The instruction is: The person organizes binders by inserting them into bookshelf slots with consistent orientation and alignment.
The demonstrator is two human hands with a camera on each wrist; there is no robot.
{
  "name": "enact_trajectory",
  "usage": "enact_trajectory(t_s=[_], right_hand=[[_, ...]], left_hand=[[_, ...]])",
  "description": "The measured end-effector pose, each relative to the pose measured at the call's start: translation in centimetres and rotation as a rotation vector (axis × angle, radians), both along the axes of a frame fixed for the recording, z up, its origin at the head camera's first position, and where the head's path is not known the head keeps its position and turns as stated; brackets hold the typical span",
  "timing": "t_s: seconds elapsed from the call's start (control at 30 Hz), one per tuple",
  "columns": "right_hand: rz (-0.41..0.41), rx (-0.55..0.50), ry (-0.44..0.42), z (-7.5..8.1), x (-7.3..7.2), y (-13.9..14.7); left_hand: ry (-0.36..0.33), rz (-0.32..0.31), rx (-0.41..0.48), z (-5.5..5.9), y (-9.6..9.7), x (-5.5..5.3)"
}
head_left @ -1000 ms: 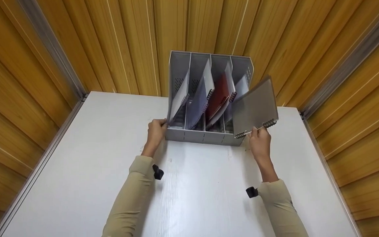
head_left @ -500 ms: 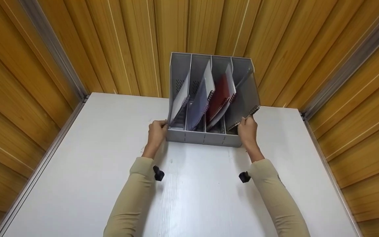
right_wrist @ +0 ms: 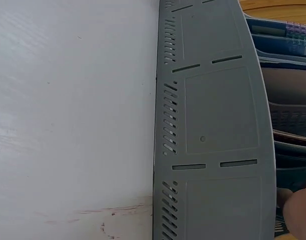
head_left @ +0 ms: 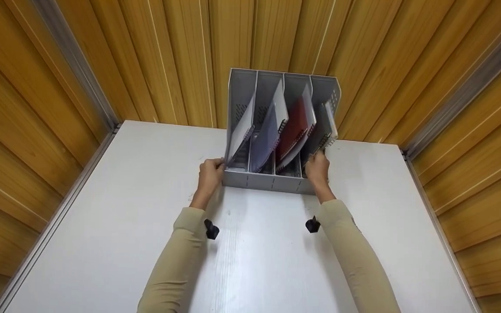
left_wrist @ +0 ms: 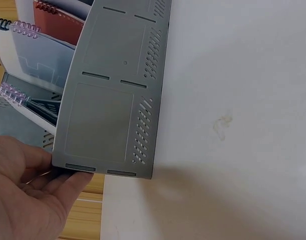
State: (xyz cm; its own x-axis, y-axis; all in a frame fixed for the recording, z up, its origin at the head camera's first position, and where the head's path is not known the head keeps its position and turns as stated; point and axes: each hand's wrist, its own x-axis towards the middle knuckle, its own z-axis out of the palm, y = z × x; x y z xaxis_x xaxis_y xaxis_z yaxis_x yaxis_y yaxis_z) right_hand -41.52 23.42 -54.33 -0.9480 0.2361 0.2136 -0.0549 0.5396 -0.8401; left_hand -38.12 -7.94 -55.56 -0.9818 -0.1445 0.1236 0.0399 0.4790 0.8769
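Note:
A grey file organizer (head_left: pixel 261 181) with upright dividers stands at the back of the table. At its front left corner my left hand (head_left: pixel 210 176) grips the side wall; the left wrist view has the thumb and fingers (left_wrist: pixel 67 192) around that corner. My right hand (head_left: pixel 318 168) is at the rightmost compartment, pinching the spiral edge of a dark grey spiral notebook (head_left: pixel 315 132) that is inside it. Only a bit of that hand (right_wrist: pixel 299 212) shows in the right wrist view. Beside this notebook, against the right wall, leans a pale spiral notebook (head_left: pixel 331 119).
Other compartments hold a white spiral notebook (head_left: pixel 242 132), a bluish translucent one (head_left: pixel 265 143) and a red one (head_left: pixel 292 130), all leaning. The white table (head_left: pixel 255 252) extends in front. Wood-patterned panels (head_left: pixel 181 61) rise close behind the organizer.
My right hand has moved left and inward, carrying the dark grey notebook from outside the organizer's right side into the rightmost compartment. The left hand has kept its grip on the corner.

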Motion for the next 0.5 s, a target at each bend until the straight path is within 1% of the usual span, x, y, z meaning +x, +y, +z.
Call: enact_trajectory(t_s=[0.1,0.2,0.37,0.5], right_hand=[[0.009,0.009,-0.045,-0.2,-0.4,0.3],[0.004,0.068,-0.044,-0.2,-0.7,0.8],[0.013,0.192,-0.034,0.1,-1.0,1.5],[0.027,0.259,-0.038,0.2,-1.4,2.3]], left_hand=[[-0.014,-0.003,0.001,0.1,0.0,-0.1],[-0.027,-0.002,0.001,0.1,0.1,-0.2],[-0.018,-0.002,0.013,0.1,-0.1,-0.1],[-0.004,-0.017,0.031,0.0,-0.2,-0.1]])
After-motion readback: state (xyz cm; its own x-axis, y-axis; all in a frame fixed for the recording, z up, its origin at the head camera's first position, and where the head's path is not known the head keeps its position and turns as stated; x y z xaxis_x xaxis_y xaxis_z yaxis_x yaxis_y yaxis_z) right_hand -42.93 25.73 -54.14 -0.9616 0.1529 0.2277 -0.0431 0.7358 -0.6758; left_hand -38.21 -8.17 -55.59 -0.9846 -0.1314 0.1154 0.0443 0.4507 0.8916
